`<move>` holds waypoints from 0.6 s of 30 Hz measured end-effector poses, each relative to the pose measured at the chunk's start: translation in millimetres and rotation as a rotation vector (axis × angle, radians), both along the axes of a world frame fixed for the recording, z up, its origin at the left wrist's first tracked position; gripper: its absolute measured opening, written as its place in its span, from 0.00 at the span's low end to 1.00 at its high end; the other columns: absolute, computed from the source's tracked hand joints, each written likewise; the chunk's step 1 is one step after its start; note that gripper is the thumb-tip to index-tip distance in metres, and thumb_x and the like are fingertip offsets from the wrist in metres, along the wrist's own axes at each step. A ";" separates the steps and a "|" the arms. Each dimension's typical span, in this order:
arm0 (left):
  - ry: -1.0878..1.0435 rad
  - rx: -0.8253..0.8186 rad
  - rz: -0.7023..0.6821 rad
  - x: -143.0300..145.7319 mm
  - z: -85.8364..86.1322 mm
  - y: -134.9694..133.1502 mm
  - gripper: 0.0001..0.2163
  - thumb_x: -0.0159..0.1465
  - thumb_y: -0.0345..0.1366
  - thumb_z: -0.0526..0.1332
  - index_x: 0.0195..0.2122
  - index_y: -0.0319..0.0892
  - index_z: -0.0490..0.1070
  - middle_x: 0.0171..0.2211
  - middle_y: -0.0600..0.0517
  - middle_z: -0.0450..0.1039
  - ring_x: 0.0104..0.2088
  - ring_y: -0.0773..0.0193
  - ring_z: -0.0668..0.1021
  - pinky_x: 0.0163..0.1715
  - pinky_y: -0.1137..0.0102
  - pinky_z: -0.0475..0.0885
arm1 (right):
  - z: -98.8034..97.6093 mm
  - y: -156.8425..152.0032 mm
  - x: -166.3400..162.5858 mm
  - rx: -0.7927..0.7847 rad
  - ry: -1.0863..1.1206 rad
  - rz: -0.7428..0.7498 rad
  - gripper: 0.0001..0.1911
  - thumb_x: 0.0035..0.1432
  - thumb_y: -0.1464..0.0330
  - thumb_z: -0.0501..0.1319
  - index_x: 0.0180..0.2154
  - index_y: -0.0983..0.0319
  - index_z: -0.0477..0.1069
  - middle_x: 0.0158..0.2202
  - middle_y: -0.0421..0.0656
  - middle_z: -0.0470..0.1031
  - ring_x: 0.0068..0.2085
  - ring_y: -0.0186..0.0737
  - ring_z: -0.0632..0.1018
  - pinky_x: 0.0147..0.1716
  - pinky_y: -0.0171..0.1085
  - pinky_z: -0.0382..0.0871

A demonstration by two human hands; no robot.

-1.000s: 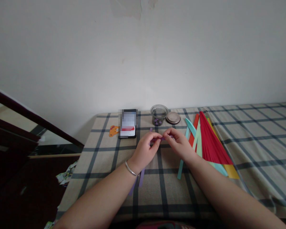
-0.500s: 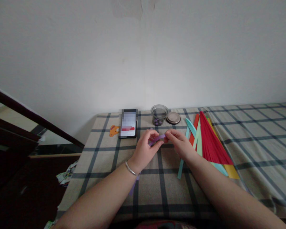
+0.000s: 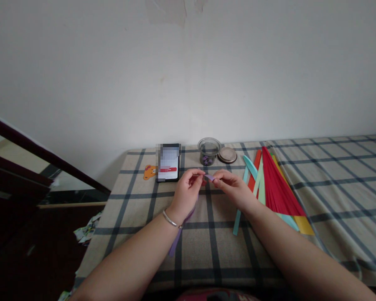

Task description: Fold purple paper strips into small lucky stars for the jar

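My left hand (image 3: 188,190) and my right hand (image 3: 233,188) meet over the checked cloth (image 3: 138,209), both pinched on a purple paper strip (image 3: 210,177). The strip's short end shows between the fingertips. Its long tail runs under my left wrist, which wears a silver bangle, and hangs down to the cloth near the front. Just behind the hands stands a small open glass jar (image 3: 209,151) with purple bits in it, its round lid (image 3: 227,155) lying beside it.
A phone (image 3: 168,162) lies at the back left with an orange bear sticker (image 3: 149,172) next to it. A fan of red, yellow, teal and orange paper strips (image 3: 277,184) lies to the right. The cloth's left edge drops to a dark floor.
The strip's loop between my hands has been drawn tighter and shorter, and the tail under my left wrist has swung. Both hands stayed in about the same place.
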State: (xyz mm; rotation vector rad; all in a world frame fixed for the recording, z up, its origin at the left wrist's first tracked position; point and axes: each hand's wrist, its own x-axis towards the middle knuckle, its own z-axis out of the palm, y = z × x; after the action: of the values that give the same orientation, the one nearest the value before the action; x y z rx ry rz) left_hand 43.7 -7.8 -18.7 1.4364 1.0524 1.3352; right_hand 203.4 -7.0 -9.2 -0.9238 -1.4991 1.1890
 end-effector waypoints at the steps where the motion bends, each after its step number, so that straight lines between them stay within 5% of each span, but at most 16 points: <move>1: -0.029 -0.032 -0.004 0.7 0.6 0.3 0.05 0.61 0.35 0.58 0.36 0.40 0.69 0.35 0.51 0.72 0.31 0.67 0.76 0.35 0.70 0.72 | -1.4 0.5 0.5 0.029 -0.005 -0.014 0.10 0.52 0.60 0.63 0.27 0.60 0.73 0.29 0.40 0.70 0.33 0.37 0.70 0.37 0.37 0.63; 9: -0.193 -0.168 -0.058 4.7 1.1 -0.3 0.09 0.57 0.38 0.63 0.31 0.40 0.64 0.23 0.60 0.64 0.17 0.77 0.67 0.26 0.74 0.72 | -13.8 4.9 4.0 0.056 0.021 -0.081 0.06 0.52 0.62 0.63 0.31 0.57 0.76 0.28 0.40 0.68 0.32 0.36 0.70 0.35 0.37 0.63; 18: -0.110 -0.196 -0.082 4.7 6.9 -5.9 0.10 0.57 0.40 0.63 0.34 0.40 0.66 0.29 0.56 0.69 0.18 0.77 0.68 0.17 0.79 0.66 | -10.6 3.8 -1.2 -0.031 0.138 -0.078 0.08 0.47 0.61 0.67 0.31 0.57 0.75 0.26 0.37 0.67 0.29 0.34 0.69 0.32 0.36 0.65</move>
State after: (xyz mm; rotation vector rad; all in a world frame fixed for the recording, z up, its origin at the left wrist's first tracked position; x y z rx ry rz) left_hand 48.4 -13.6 -11.8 1.2343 1.0120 1.2035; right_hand 202.1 -3.2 -19.8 -0.8940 -1.3265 1.1976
